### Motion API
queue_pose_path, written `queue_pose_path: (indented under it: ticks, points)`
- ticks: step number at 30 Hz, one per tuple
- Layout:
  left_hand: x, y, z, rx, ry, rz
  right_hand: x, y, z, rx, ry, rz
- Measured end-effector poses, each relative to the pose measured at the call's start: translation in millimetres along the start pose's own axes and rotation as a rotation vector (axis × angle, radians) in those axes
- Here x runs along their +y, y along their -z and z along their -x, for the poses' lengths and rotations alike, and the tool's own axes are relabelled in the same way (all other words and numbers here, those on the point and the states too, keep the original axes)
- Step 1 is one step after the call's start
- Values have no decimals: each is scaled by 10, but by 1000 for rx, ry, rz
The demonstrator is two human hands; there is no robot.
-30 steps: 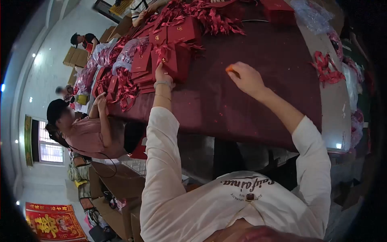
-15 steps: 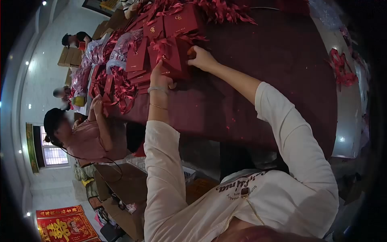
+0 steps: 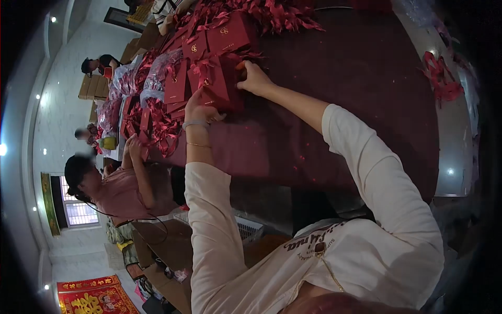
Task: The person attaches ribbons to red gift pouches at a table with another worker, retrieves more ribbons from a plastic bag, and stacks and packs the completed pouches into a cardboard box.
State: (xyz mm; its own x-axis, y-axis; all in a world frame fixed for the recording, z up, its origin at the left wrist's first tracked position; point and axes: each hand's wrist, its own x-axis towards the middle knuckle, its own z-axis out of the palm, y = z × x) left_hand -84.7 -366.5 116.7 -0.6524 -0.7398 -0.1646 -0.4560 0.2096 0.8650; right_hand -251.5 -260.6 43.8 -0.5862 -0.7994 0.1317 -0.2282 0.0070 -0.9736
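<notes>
My left hand (image 3: 201,109) is closed at the lower left corner of a red gift bag (image 3: 213,86) with a ribbon on its front. At the bag's right side is my right hand (image 3: 254,79), its fingers pinched around a small orange object (image 3: 240,66) that I cannot make out fully. Behind stand more red bags (image 3: 228,34) with gold lettering. Loose red ribbons (image 3: 285,14) lie beyond them. Further flat red bags (image 3: 177,83) are stacked to the left of my left hand.
The dark red tablecloth (image 3: 334,94) spreads to the right, with a ribbon bundle (image 3: 441,78) at its far side. Plastic-wrapped bundles (image 3: 157,76) lie at the left. A co-worker in pink (image 3: 123,191) is beside the table. Cardboard boxes (image 3: 162,282) stand below.
My right hand has moved left from over the bare cloth to the bag's right side, carrying the orange object. My left hand has stayed at the bag and shifted slightly lower.
</notes>
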Motion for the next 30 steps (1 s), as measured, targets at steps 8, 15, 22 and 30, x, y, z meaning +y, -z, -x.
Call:
queue_pose_path:
  ticks: [8, 15, 22, 30]
  points:
    - [32, 41, -7, 57, 150, 115, 47, -26, -30, 59, 123, -3]
    - [32, 96, -30, 100, 299, 218, 8, -43, 52, 51, 110, -6]
    - [45, 100, -84, 153, 441, 319, 80, -11, 25, -16, 140, -72]
    - [76, 114, -149, 213, 604, 437, 116, -41, -59, -53, 60, -219]
